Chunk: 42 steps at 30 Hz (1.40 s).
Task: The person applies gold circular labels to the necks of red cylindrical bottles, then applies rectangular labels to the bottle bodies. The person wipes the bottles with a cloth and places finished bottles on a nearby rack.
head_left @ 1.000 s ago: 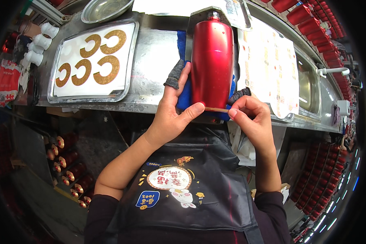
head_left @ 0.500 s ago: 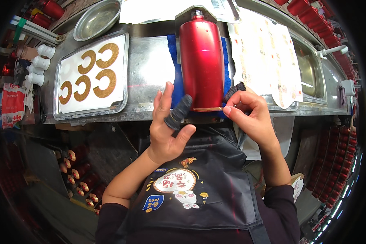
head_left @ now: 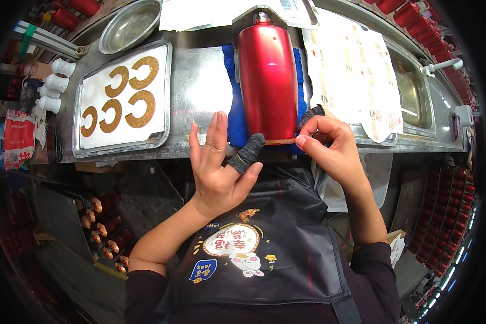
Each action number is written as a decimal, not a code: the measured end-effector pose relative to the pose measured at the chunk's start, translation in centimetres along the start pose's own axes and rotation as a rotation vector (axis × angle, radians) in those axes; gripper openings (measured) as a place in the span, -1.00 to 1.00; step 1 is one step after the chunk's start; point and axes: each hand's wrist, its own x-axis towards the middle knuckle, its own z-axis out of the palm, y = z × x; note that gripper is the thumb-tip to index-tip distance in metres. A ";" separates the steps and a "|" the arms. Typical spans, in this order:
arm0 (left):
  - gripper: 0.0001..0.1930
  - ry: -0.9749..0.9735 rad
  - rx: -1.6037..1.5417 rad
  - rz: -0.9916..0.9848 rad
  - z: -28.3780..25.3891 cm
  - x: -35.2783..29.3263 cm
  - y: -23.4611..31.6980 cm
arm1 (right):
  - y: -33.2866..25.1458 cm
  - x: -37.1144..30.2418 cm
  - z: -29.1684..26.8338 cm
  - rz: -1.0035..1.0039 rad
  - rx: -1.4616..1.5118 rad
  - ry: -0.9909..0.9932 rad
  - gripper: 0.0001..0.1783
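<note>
A glossy red bottle (head_left: 268,86) lies on its side, its threaded neck pointing away from me and its base near the bench edge. Along the base edge runs a thin gold-coloured band (head_left: 279,142). My left hand (head_left: 221,164) has its fingers spread; the index finger, in a dark grey finger cover (head_left: 247,152), reaches the left corner of the base and seems to touch it. At the right corner, my right hand (head_left: 332,143) has thumb and index finger pinched by the end of the band; what is between them is hidden. One of its fingers wears a dark cover (head_left: 311,115) too.
Blue cloth (head_left: 236,121) lies under the bottle, whose neck end meets a metal holder (head_left: 240,24). To the left is a tray (head_left: 164,116) with several gold C-shaped pieces (head_left: 141,108), and a metal bowl (head_left: 129,27). A printed sheet (head_left: 356,75) and a sink (head_left: 416,97) lie right.
My left index finger has come down and right, onto the corner of the bottle's base; the other fingers shifted slightly left. My right hand keeps its pinch almost in place.
</note>
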 end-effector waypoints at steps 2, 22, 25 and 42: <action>-0.72 0.004 0.031 0.053 -0.3 0.5 0.1 | 0.1 0.0 0.0 -0.012 0.001 -0.004 -0.86; -0.54 0.093 0.079 0.149 2.1 5.8 1.7 | 1.0 0.5 -0.8 0.011 0.009 -0.080 -0.88; -0.27 0.116 -0.139 0.040 2.3 4.8 0.4 | 0.5 0.4 -1.1 0.047 0.029 -0.111 -0.88; -0.58 -0.035 0.011 0.131 0.4 1.2 -0.7 | -0.1 -0.2 -2.1 -0.065 -0.190 -0.014 -0.88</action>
